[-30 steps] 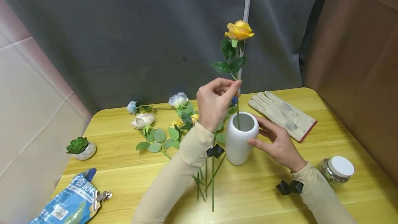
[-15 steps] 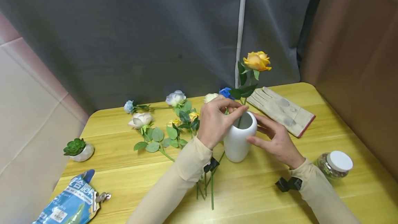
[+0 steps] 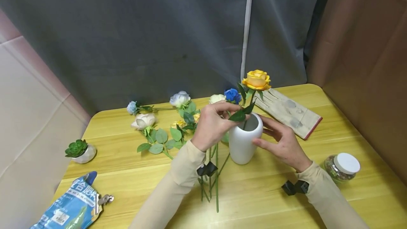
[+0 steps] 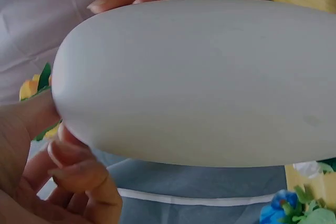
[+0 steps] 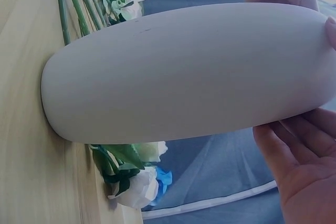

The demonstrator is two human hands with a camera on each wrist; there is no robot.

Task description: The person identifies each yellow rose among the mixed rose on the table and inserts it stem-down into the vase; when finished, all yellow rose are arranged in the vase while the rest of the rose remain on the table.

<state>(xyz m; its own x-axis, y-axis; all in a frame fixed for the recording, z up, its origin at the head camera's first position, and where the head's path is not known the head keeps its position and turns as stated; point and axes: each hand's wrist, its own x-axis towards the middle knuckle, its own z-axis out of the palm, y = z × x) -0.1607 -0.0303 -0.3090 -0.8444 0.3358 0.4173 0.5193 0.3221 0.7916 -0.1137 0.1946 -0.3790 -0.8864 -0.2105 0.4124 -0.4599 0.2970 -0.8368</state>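
A yellow rose [image 3: 257, 80] leans slightly right, its stem down inside the mouth of a white vase [image 3: 242, 147]. My left hand [image 3: 210, 124] pinches the rose low on its stem, right at the vase rim, with a dark green leaf covering the thumb tip. In the left wrist view, the curled fingers [image 4: 86, 179] of that hand sit beside the vase's top end, and the pinch itself is hidden. The right hand [image 3: 286, 147] holds the vase from the right side, thumb in front and fingers behind. The vase stands upright on the wooden table [image 3: 254, 200].
Left of the vase lie several loose flowers, among them a blue rose [image 3: 233, 95] and a cream rose [image 3: 144, 121]. A work glove [image 3: 289, 114] lies behind right, a lidded jar [image 3: 341, 167] at right. A small succulent [image 3: 77, 148] and a clipped blue bag [image 3: 71, 204] are at left.
The left hand has lowered the yellow rose into the vase, so the bloom now sits much closer to the rim. The right hand has kept its hold on the vase.
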